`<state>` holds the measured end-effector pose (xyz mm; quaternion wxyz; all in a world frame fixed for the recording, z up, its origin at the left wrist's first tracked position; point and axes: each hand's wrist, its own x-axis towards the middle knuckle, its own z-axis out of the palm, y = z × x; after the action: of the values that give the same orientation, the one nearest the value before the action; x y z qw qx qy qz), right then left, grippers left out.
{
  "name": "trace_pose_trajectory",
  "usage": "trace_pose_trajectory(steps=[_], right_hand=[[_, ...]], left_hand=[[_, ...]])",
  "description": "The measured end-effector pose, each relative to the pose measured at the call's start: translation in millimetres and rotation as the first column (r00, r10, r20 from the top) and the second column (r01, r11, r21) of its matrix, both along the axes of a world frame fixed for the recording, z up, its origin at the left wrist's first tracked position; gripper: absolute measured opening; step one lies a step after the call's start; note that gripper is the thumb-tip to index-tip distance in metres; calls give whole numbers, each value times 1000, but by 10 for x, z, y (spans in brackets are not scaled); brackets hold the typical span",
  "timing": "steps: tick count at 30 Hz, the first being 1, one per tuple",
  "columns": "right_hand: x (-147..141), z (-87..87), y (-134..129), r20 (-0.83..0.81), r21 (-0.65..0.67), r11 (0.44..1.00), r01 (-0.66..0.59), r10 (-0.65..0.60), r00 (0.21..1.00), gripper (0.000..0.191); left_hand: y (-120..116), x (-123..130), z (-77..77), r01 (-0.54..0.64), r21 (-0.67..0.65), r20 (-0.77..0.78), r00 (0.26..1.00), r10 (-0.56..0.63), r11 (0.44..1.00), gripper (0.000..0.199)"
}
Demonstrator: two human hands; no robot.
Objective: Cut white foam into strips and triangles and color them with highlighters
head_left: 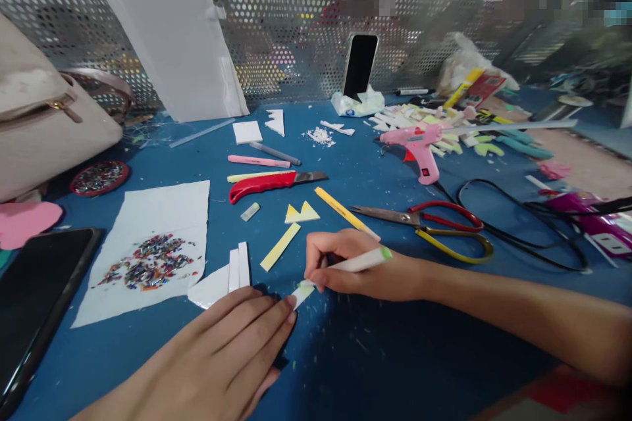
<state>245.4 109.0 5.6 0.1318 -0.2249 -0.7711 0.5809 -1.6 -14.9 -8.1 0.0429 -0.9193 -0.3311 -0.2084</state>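
Note:
My right hand (345, 262) is closed round a white marker (363, 261) with a green end. Its tip is hidden behind the fingers, over a small white strip (303, 292) partly coloured pale green. The fingertips of my left hand (232, 342), held together, pin the strip's near end to the table. Beside that hand lie white strips (238, 268) on a white cut piece (210, 286). A pale yellow strip (280, 247), a yellow zigzag piece (302, 212) and a yellow marker (345, 212) lie just beyond my hands.
Scissors (429, 218) lie open at right, near a pink glue gun (415, 145) and its black cable. A red-handled knife (266, 184) and a pink marker (259, 161) lie ahead. At left are paper (165, 210) with glittery bits and a phone (44, 302). Another phone (360, 66) stands behind.

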Motion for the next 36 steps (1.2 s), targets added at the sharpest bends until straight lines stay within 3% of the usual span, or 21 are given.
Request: trace_pose_trajectory(steps=[4, 12, 18, 22, 36], right_hand=[[0, 3, 2, -12, -47, 998, -34, 33, 999, 41], [8, 2, 2, 12, -7, 999, -31, 31, 999, 37], [11, 4, 17, 10, -28, 997, -69, 70, 998, 36], [15, 1, 19, 26, 37, 997, -68, 68, 997, 33], [15, -3, 25, 13, 32, 996, -88, 88, 996, 31]], left_hand=[[-13, 10, -16, 7, -2, -8, 1000, -7, 1000, 36], [69, -4, 111, 66, 80, -88, 994, -59, 995, 36], [29, 19, 38, 3, 18, -9, 1000, -2, 1000, 38], [46, 13, 41, 15, 23, -25, 1000, -15, 1000, 37], [25, 26, 25, -5, 1, 11, 1000, 5, 1000, 36]])
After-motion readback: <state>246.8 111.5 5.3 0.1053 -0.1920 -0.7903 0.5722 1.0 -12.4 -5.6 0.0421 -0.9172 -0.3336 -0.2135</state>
